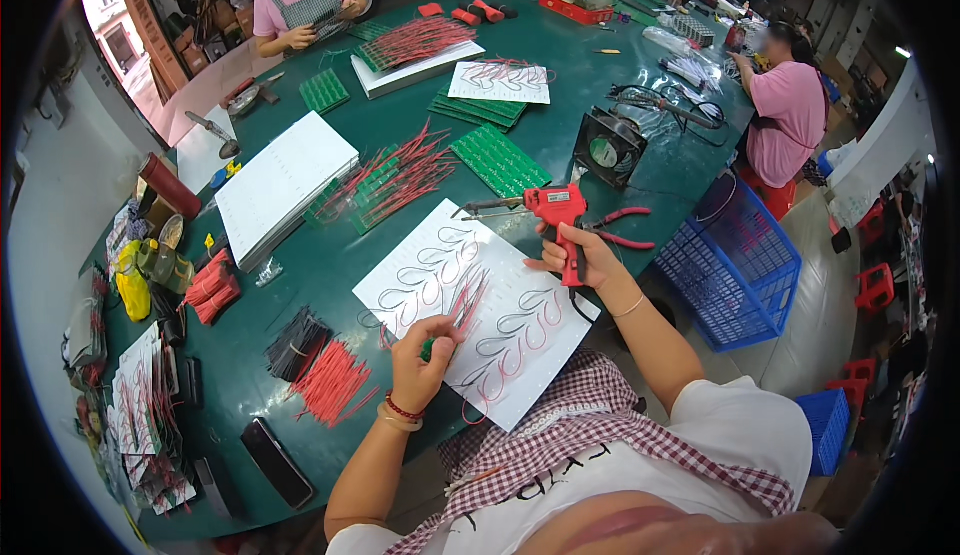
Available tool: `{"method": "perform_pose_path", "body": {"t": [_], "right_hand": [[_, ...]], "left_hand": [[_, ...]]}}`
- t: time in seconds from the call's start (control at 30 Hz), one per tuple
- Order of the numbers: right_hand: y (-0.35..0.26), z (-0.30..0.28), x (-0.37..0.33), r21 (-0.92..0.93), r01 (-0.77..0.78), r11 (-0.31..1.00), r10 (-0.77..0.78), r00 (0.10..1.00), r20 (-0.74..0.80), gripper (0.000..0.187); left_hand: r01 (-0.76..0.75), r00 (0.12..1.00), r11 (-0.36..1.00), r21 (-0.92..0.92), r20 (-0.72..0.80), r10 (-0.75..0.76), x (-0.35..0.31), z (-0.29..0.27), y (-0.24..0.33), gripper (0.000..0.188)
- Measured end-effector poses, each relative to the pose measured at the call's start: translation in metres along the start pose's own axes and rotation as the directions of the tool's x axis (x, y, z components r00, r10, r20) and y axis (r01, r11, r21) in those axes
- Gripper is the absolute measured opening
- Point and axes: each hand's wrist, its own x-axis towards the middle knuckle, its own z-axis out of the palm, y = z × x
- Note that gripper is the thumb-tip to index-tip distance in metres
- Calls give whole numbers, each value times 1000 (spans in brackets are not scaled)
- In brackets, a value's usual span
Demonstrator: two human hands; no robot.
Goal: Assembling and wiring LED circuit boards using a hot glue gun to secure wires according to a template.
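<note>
My right hand [597,257] is wrapped round the grip of a red soldering gun [552,201], its thin tip pointing left above the far edge of a white board [437,227]. Loops of red and black wire [520,330] lie in two rows across that board. Over the board's near left part, my left hand [418,363] is closed on slender, pointed strands or prongs, whose kind I cannot make out. A small green item [428,350] shows at its fingers. Left of it lie bundles of red wires [333,383] and black wires [298,343].
Beyond the board are green circuit boards [500,158], a stack of white boards [285,180], a black fan [608,145] and red-handled pliers [625,227]. A phone [277,462] lies near left. Blue crates [735,265] stand right of the table. Other people sit around it.
</note>
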Motion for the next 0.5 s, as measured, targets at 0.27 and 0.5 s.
{"method": "perform_pose_path", "body": {"t": [0.27, 0.5], "right_hand": [[0, -4, 0, 8, 9, 1000, -9, 1000, 24, 31], [-2, -5, 2, 14, -3, 1000, 3, 1000, 12, 31]], "left_hand": [[106, 994, 979, 171, -19, -105, -1, -3, -17, 14], [31, 1000, 970, 241, -7, -30, 3, -1, -13, 14]]}}
